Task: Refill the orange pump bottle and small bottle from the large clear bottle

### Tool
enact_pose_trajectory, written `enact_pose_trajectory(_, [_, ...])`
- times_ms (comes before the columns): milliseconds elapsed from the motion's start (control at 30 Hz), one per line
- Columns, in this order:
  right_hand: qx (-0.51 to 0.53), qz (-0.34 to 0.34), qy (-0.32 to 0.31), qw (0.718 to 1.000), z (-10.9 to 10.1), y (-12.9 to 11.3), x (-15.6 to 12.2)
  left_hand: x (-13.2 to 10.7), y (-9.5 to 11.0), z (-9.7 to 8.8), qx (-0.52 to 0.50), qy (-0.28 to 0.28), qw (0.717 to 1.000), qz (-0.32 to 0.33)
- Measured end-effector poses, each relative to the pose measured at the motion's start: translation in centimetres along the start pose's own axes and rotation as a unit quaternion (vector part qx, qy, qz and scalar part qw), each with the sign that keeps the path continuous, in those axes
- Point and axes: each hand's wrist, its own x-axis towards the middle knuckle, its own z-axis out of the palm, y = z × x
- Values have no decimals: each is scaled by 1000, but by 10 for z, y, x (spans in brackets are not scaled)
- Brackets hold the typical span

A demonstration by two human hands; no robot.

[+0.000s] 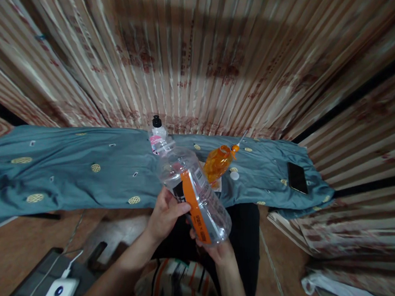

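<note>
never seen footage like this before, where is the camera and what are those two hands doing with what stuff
There's no machine here, just a person's bare hands. The single picture comes from a camera worn on the head, looking forward and down. The left hand and right hand hold a large clear plastic bottle with an orange label, tilted. Beyond it, a patterned blue-green cloth covers a narrow surface. On it are a black-capped bottle, an open orange bottle, an orange nozzle with a thin tube, a small white disc and a smartphone.
</note>
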Motion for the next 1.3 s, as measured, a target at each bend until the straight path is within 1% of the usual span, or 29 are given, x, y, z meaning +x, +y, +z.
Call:
enact_pose_trajectory(100, [-17,-6,17,1000,0,7,8,7,3,-15,41,28,998,35])
enact_pose_trajectory(167, [-25,-12,34,999,0,8,9,15,5,-25,67,51,993,77])
enact_pose_trajectory(267, [-34,-10,54,998,3,4,4,32,5,-44,124,80,977,153])
enact_pose_trajectory(300, [-36,-10,60,998,3,2,2,38,5,-51,151,82,971,168])
enact_pose_trajectory(467, [-48,-15,90,995,4,-8,-8,72,-4,-81,265,90,939,198])
enact_pose_trajectory(567, [-57,-16,102,993,5,-11,-11,86,-11,-92,310,93,925,201])
enact_pose_trajectory(667, [-63,-16,114,991,7,-14,-12,93,-16,-99,314,102,924,193])
enact_pose_trajectory(767, [-66,-15,124,990,8,-16,-15,95,-23,-106,295,111,934,170])
enact_pose_trajectory(900, [-68,-13,138,988,9,-19,-19,92,-31,-116,276,122,942,149])
enact_pose_trajectory(1100, [-75,-12,156,985,8,-24,-23,84,-38,-118,278,121,944,131])
enact_pose_trajectory(1200, [-81,-22,167,982,4,-27,-23,73,-38,-120,294,132,935,146])
enact_pose_trajectory(1267, [-87,-32,177,980,-2,-31,-24,58,-40,-123,323,164,918,160])
enact_pose_trajectory(1300, [-91,-39,183,978,-5,-33,-24,48,-41,-124,336,192,906,170])
